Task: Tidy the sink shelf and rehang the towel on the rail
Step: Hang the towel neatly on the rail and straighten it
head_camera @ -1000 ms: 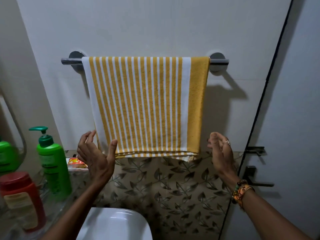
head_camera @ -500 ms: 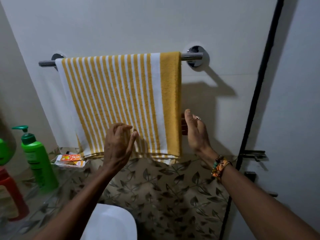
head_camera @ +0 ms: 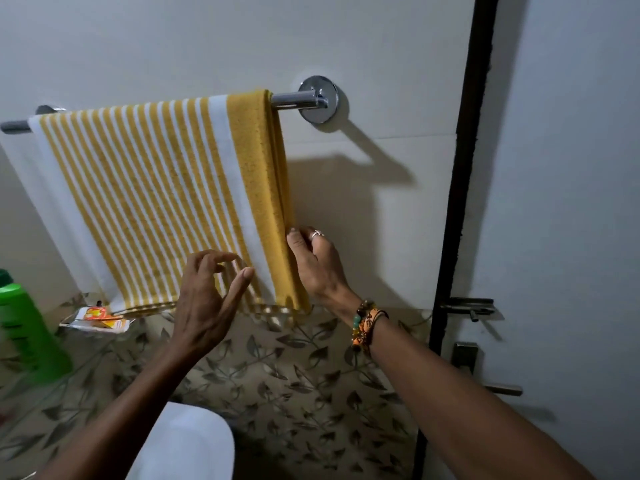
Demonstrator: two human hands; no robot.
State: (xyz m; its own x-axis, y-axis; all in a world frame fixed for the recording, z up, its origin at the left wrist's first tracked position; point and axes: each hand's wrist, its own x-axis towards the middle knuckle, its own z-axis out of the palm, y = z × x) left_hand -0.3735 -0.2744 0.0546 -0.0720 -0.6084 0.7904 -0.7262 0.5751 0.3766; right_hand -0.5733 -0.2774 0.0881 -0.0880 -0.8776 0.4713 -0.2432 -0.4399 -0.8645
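Observation:
A yellow-and-white striped towel (head_camera: pixel 149 199) hangs folded over the chrome rail (head_camera: pixel 294 98) on the wall. My right hand (head_camera: pixel 317 265) is at the towel's right yellow edge, its fingers tucked behind the cloth and thumb against the edge. My left hand (head_camera: pixel 207 299) hovers in front of the towel's lower part, fingers spread and curled, holding nothing. At the lower left a glass sink shelf (head_camera: pixel 86 327) carries a small orange-and-white packet (head_camera: pixel 98 315) and a green bottle (head_camera: pixel 24 327).
A white toilet lid (head_camera: pixel 187 441) lies below my arms. The lower wall has leaf-patterned tiles (head_camera: pixel 294 375). To the right stands a door with a dark frame (head_camera: pixel 460 202), a bolt latch (head_camera: pixel 471 306) and a lever handle (head_camera: pixel 491 386).
The view has swung right and closer to the towel. Both hands rose from below the hem; my right hand reached the towel's right edge and my left hand shifted right in front of the stripes.

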